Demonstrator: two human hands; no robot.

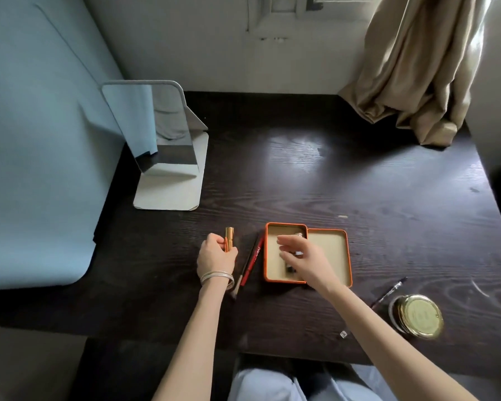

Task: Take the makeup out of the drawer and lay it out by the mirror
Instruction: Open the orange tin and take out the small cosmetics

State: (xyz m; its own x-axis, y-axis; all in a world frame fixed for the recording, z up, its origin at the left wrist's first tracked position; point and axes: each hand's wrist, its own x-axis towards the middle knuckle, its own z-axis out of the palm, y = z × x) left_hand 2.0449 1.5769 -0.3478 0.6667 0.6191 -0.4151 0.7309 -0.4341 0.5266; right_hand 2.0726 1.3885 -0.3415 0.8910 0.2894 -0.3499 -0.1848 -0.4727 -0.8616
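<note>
An open orange tin [272,280] lies on the dark table [344,175], its lid [329,250] beside it on the right. My right hand [304,260] reaches into the tin, fingers loosely spread over small dark items that it partly hides. My left hand [214,254] grips a gold tube [229,237] and a thin orange stick, just left of the tin. A red pencil [252,263] and a brush [239,280] lie between my hands. The standing mirror [156,131] is at the far left.
A round gold-lidded jar [420,315] and a thin dark pen [388,292] sit at the near right. A beige curtain [417,68] drapes onto the far right corner. A blue panel [35,140] borders the left side. My knees show below the table's front edge.
</note>
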